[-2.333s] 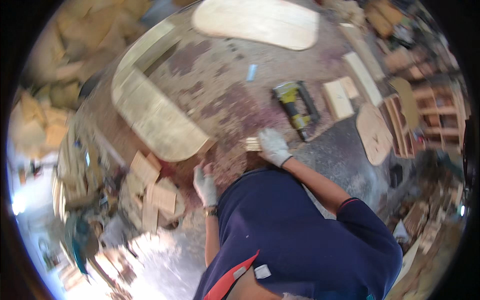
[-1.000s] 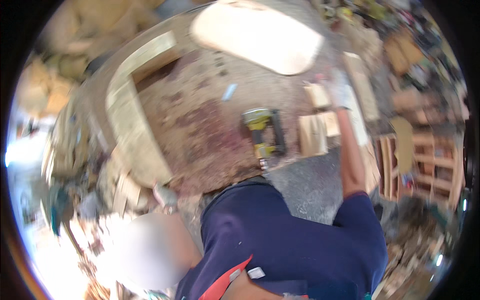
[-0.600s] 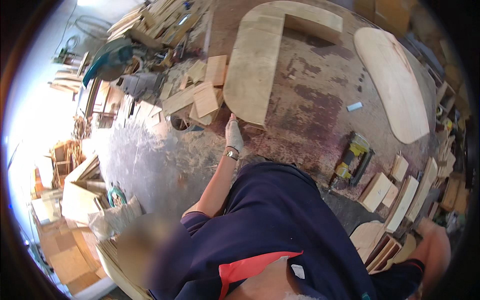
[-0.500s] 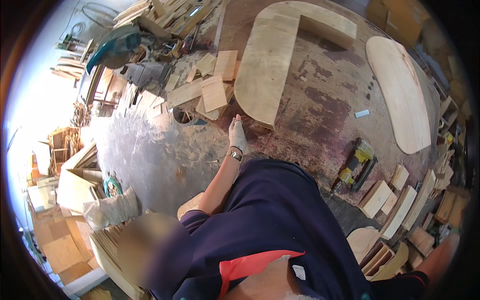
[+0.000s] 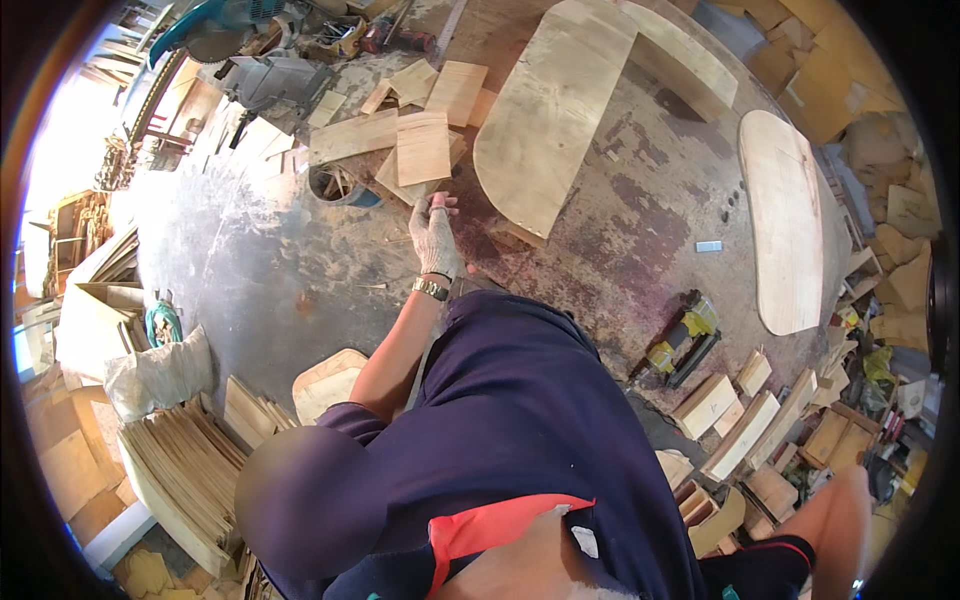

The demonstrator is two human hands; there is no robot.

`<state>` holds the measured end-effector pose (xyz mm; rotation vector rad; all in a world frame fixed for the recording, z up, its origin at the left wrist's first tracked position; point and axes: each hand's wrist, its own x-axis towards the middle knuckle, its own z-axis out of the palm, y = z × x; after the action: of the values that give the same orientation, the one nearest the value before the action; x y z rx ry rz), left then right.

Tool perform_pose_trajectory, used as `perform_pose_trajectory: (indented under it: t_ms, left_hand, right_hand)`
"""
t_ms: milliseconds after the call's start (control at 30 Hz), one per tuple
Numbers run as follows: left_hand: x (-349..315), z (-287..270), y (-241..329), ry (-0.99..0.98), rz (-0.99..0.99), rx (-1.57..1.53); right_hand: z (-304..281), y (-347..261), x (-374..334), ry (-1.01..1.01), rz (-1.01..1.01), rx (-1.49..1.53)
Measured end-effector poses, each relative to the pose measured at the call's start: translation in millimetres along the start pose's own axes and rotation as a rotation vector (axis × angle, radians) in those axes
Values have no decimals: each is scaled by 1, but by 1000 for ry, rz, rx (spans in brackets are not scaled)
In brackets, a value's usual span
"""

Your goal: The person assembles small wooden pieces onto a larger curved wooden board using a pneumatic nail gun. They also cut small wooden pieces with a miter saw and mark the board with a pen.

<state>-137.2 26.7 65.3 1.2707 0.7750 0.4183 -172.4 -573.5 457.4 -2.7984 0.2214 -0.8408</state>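
Note:
My left hand [image 5: 434,240], in a white knitted glove with bare fingertips and a watch at the wrist, reaches forward over the work table. Its fingers are slightly bent and apart, just at the near edge of a small rectangular wooden board [image 5: 424,150]. Contact with that board or the piece under it is unclear. The board lies on a loose pile with a longer wooden strip [image 5: 352,138] and other offcuts. Right of the pile stands a large wooden panel assembly [image 5: 550,110] with a rounded end. My right arm [image 5: 845,515] shows at the lower right; its hand is out of view.
A yellow and black nail gun [image 5: 684,338] and a pale blue block [image 5: 709,246] lie on the table. A long rounded wooden panel [image 5: 785,220] rests at the right. Cut boards [image 5: 740,435] stand nearer. A mitre saw [image 5: 210,40] is at the far left.
My left hand has moved from beside the large panel to the near edge of the small board pile, its fingers now more bent. My head view has shifted, and more of my right arm shows.

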Motion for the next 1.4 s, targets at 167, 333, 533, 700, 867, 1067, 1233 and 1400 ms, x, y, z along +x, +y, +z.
perform_pose_trajectory:
  t_ms: [167,333,533,700,867,1067,1233,1400]
  left_hand:
    - [-40,35,47,-191,149,-22]
    - [-90,83,78,-786,-8,-240]
    - [-112,82,73,-1002,-577,-350]
    - [-120,80,60,-785,-465,-257]
    - [-125,99,52,-650,-315,-233]
    - [-25,107,53,-382,75,-74]
    - [47,125,23,-406,717,924]
    - [51,131,-10,-385,970,1058]
  right_hand:
    - [26,-122,1,-16,-111,388]
    - [175,-218,-68,-656,138,886]
    - [293,-252,-184,-1415,1312,2107]
    - [304,-248,-204,-1265,999,1694]
    - [296,-264,-194,-818,312,983]
    - [276,-256,-203,-728,108,610]
    - [295,-249,-196,-881,357,932]
    - [335,-255,-186,-804,5,811]
